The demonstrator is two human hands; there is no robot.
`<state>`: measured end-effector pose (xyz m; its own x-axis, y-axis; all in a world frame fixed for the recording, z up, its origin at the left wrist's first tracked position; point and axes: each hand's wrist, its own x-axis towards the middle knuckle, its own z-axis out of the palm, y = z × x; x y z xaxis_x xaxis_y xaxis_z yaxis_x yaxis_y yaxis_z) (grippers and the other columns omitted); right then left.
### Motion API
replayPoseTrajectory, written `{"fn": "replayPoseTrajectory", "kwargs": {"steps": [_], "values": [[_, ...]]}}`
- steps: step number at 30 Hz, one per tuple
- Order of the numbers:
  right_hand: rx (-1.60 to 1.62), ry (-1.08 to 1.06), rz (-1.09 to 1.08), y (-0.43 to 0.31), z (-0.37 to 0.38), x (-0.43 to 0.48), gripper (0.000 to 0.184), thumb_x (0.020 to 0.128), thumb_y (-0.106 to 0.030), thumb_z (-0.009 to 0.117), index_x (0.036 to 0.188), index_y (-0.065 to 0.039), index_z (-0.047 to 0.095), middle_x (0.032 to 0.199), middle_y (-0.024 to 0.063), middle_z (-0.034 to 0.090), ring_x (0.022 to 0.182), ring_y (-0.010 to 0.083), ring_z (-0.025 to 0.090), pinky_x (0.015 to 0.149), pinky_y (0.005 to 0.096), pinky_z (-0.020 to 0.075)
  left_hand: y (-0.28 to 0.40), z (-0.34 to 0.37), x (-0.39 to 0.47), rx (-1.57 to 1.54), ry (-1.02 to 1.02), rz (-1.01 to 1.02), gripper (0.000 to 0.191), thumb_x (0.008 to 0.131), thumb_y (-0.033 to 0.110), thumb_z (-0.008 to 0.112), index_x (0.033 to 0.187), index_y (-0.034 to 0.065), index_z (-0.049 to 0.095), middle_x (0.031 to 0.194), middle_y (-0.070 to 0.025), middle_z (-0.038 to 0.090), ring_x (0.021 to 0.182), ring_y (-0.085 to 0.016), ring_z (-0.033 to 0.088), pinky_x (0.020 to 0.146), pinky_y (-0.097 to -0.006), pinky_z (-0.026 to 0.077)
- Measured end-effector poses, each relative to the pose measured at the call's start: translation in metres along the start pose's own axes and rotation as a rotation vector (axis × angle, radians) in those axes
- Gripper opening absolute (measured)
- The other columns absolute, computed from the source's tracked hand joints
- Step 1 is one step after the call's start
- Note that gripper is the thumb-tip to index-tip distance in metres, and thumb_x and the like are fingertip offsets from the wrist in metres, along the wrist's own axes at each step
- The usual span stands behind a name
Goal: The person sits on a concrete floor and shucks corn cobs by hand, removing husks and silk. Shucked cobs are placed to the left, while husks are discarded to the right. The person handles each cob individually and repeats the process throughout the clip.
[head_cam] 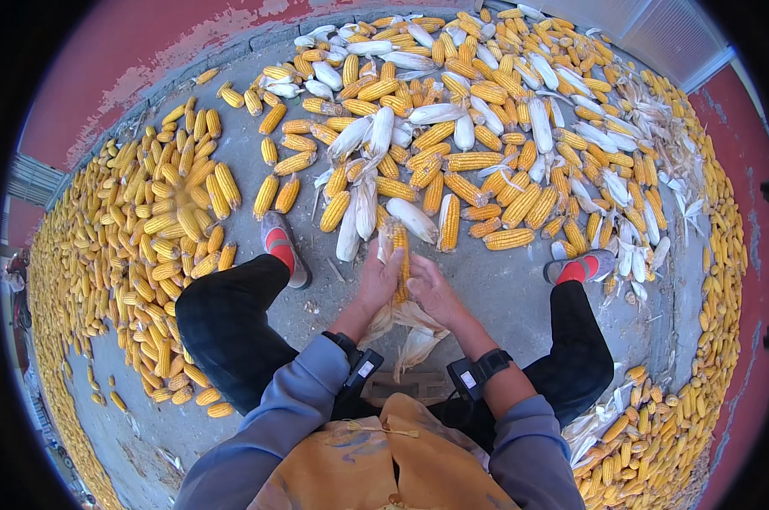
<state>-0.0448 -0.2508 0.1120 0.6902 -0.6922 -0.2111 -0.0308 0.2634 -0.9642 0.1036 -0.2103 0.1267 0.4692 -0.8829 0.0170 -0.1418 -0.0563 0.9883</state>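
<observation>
Between my two hands, in front of my body, an ear of corn [400,261] stands roughly lengthwise, its yellow kernels bared and its pale dry husk [416,328] hanging from the lower end. My left hand [379,274] grips the ear from the left, thumb along its side. My right hand [432,290] is at the ear's right side, fingers partly bent near the kernels; whether it grips the ear or the husk is not clear. Just beyond the hands lie a husked white ear [412,220] and a partly bared yellow ear [449,223].
A large heap of bare cobs [161,255] spreads to the left. Mixed bare and husked ears cover the concrete ahead. More cobs [639,433] and loose husks [595,427] lie at the lower right. My shoes [286,248] rest on both sides. Red walls [168,51] border the floor.
</observation>
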Motion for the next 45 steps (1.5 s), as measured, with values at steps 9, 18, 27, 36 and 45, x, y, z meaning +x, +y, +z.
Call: {"fn": "replayPoseTrajectory", "kwargs": {"steps": [9,18,27,36,45], "values": [[0.187,-0.044,0.089,-0.022,0.02,-0.006,0.097,0.076,-0.053,0.064,0.137,0.001,0.013,0.135,0.0158,0.03,0.126,0.0249,0.031,0.104,0.0348,0.0259,0.022,0.016,-0.012,0.23,-0.018,0.137,0.032,0.094,0.027,0.041,0.109,0.0003,0.051,0.096,-0.0178,0.054,0.091,-0.03,0.055,0.079,-0.0372,0.042],[0.244,0.057,0.088,0.0,0.03,-0.002,0.072,0.085,-0.047,0.057,0.131,0.0,0.028,0.124,0.0119,0.043,0.114,0.02,0.043,0.097,0.0328,0.0344,0.008,0.015,-0.008,0.257,0.174,0.007,0.025,0.092,0.018,0.042,0.089,-0.0009,0.057,0.079,-0.0224,0.055,0.074,-0.041,0.054,0.065,-0.044,0.043],[0.922,0.874,-0.019,-0.047,-0.113,0.022,0.057,0.091,-0.053,0.038,0.12,-0.004,0.042,0.101,0.0134,0.055,0.089,0.0246,0.055,0.079,0.0427,0.048,-0.036,0.02,-0.059,0.432,-0.572,0.005,0.028,0.092,0.026,0.045,0.087,0.0009,0.057,0.08,-0.0233,0.058,0.069,-0.04,0.055,0.063,-0.0409,0.045],[0.909,0.679,0.085,-0.014,-0.085,0.021,0.047,0.088,-0.048,0.049,0.106,-0.005,0.047,0.089,0.0104,0.057,0.08,0.0216,0.057,0.073,0.0395,0.0498,-0.007,0.015,-0.02,0.278,-0.308,-0.045,0.039,0.085,0.026,0.059,0.115,0.0035,0.052,0.099,-0.0133,0.062,0.086,-0.023,0.061,0.079,-0.034,0.047],[0.582,0.688,0.015,-0.005,-0.034,0.032,0.029,0.089,-0.029,0.055,0.101,-0.004,0.048,0.08,0.0069,0.057,0.067,0.0166,0.057,0.06,0.0313,0.0499,0.011,0.027,-0.019,0.122,-0.551,-0.289,0.023,0.087,0.02,0.056,0.103,0.0044,0.058,0.077,-0.0083,0.062,0.065,-0.022,0.059,0.063,-0.0363,0.047]]}}
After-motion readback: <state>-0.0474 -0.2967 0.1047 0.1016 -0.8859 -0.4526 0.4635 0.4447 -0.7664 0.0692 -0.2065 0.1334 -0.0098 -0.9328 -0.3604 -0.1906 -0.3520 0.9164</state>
